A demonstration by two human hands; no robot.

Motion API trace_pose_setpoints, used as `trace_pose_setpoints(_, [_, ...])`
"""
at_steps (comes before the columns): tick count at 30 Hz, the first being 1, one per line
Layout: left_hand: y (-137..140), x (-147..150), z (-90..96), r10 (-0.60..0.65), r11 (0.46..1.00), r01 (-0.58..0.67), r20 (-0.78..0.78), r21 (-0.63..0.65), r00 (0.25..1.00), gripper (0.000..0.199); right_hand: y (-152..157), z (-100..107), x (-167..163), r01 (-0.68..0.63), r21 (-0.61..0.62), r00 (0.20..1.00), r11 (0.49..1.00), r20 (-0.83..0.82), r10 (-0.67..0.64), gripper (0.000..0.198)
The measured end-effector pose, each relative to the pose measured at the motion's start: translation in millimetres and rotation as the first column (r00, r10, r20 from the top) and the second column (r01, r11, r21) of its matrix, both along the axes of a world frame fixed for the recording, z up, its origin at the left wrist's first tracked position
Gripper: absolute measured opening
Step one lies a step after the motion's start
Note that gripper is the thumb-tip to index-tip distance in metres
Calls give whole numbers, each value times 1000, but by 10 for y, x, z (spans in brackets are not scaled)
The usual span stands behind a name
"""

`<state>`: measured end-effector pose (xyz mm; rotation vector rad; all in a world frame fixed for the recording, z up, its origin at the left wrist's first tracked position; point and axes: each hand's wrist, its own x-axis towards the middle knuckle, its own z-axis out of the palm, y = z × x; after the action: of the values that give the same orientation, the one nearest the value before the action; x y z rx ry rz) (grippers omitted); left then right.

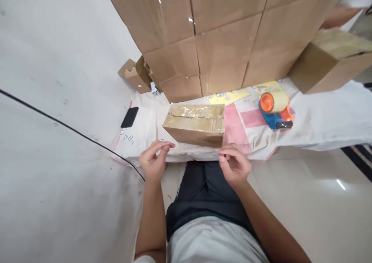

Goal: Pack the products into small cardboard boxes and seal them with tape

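A small taped cardboard box [194, 125] lies on the cloth-covered surface in front of me, with clear tape along its top. My left hand [154, 160] hovers off its near left corner, fingers curled and thumb close to the index finger. Off the near right corner is my right hand [235, 164], also curled in a pinch. Neither hand appears to touch the box. Whether anything small sits between the fingertips, I cannot make out. To the right of the box stands a blue and orange tape dispenser [276, 110] with a tape roll.
Stacked cardboard boxes [223, 54] rise behind the small box. A black phone [129, 117] lies at left, below an open small carton [135, 77]. At right, near another person's arm [340, 17], is a larger carton [328, 65]. A black cable [72, 130] runs along the wall.
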<state>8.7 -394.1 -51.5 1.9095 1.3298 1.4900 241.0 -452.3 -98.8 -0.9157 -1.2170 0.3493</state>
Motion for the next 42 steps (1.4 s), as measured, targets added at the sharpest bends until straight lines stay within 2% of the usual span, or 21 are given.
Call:
trace_pose_setpoints(2, [-233, 222, 35, -151, 975, 178, -192, 131, 970, 14, -85, 136, -95, -147, -15, 985, 989, 86, 147, 28])
trace_pose_setpoints(4, [-362, 398, 66, -192, 919, 306, -396, 248, 898, 19, -129, 217, -131, -218, -18, 969, 976, 117, 219, 33])
trace_pose_setpoints(7, [-430, 564, 89, -119, 847, 369, -541, 382, 832, 22, -165, 216, -112, -192, 66, 977, 979, 103, 185, 29])
trace_pose_setpoints(11, [-443, 679, 86, -82, 807, 392, -574, 441, 815, 27, -198, 133, -24, -98, 152, 992, 984, 91, 85, 24])
trace_pose_setpoints(13, [-428, 716, 69, -83, 805, 378, -543, 458, 835, 25, -189, 93, 54, -27, 144, 994, 989, 109, 12, 22])
trace_pose_setpoints(16, [-343, 725, 20, -41, 819, 271, -420, 506, 907, 20, -117, -2, 239, 73, 66, 990, 995, 117, -80, 14])
trace_pose_setpoints(20, [-151, 632, -51, 31, 858, 135, -312, 495, 950, 12, 86, -192, 575, 27, -129, 997, 991, 71, -18, 11])
trace_pose_setpoints(23, [-24, 554, -82, 85, 881, 78, -318, 467, 944, 7, 278, -293, 799, 9, -158, 990, 987, 138, 13, 10])
trace_pose_setpoints(26, [80, 520, -94, 169, 873, 7, -315, 487, 934, 11, 466, -311, 924, -56, -143, 968, 988, 236, 89, 13])
trace_pose_setpoints(29, [181, 516, -98, 253, 859, -60, -321, 509, 912, 15, 615, -273, 944, -105, -164, 921, 981, 357, 158, 18])
trace_pose_setpoints(33, [262, 544, -120, 329, 851, -115, -350, 512, 877, 20, 718, -200, 901, -81, -227, 870, 971, 459, 180, 20])
trace_pose_setpoints(37, [146, 701, -242, 386, 838, -132, -404, 529, 829, 26, 769, -154, 894, -120, -250, 853, 961, 469, 229, 17])
trace_pose_setpoints(40, [-30, 929, -404, 358, 835, -75, -435, 545, 826, 32, 820, -162, 927, -176, -247, 872, 953, 410, 267, 16])
trace_pose_setpoints(42, [-110, 1106, -502, 312, 850, -32, -455, 525, 834, 44, 862, -192, 946, -219, -247, 892, 944, 342, 297, 30])
